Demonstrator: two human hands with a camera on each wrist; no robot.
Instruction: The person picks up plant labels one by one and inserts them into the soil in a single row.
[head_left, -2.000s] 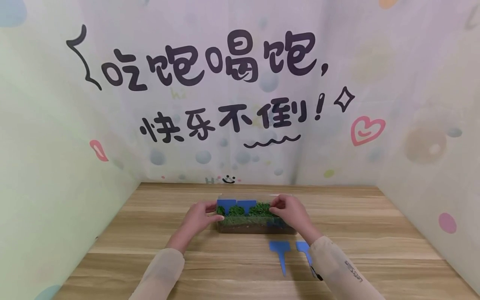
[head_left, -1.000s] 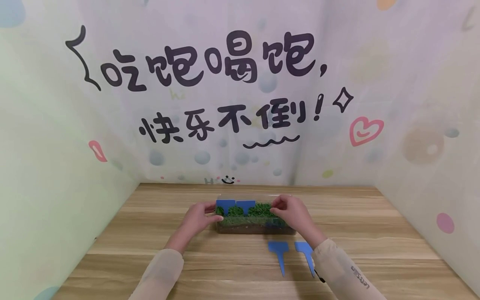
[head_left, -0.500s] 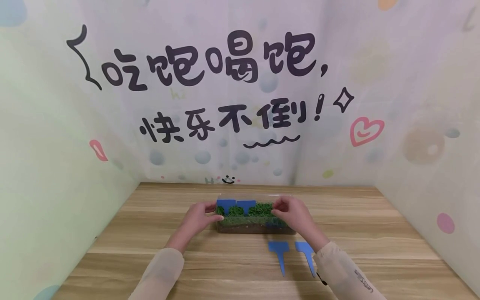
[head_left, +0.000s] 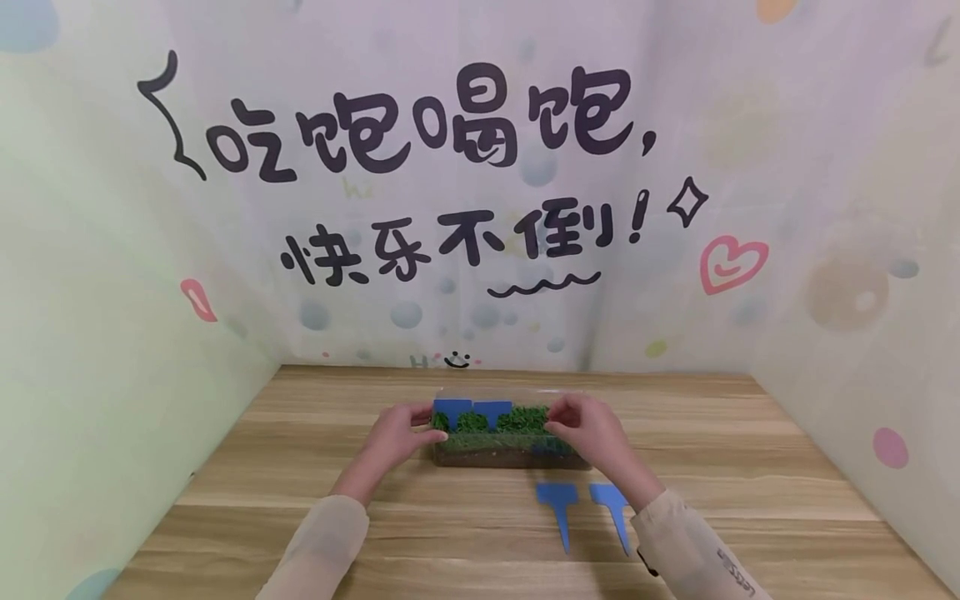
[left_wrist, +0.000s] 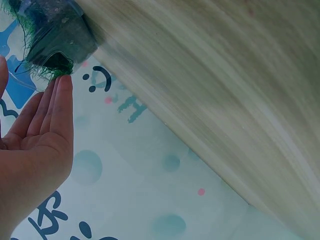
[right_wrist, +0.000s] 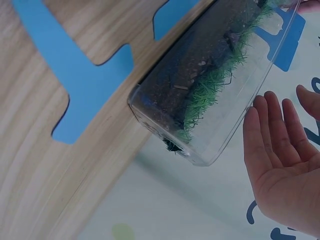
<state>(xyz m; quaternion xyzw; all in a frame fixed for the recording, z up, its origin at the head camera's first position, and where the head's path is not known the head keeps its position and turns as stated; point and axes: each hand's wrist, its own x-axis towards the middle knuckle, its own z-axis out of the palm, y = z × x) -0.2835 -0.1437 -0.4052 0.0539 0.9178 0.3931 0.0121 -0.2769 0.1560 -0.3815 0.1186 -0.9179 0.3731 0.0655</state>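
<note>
A clear plastic box point(head_left: 487, 458) holding dark soil and green grass point(head_left: 525, 421) sits on the table. Two blue T-shaped plant labels point(head_left: 492, 411) stand side by side in its left half. My left hand point(head_left: 393, 433) grips the box's left end, thumb in front and fingers behind; in the left wrist view the left hand's fingers point(left_wrist: 52, 110) reach its end. At the right half, my right hand point(head_left: 588, 425) has its fingertips by the rim. The right wrist view shows the right hand's fingers point(right_wrist: 277, 135) loosely bent, the thumb apart, nothing held.
Two more blue plant labels lie on the wood-grain table point(head_left: 300, 467) in front of the box, one left point(head_left: 557, 508) and one right point(head_left: 611, 510) beside the right sleeve point(head_left: 690, 542). A printed cloth wall point(head_left: 480, 333) rises behind the table.
My right hand and sleeve have shifted slightly to the right along the box, uncovering more grass and more of the right-hand loose label. The left hand keeps its place.
</note>
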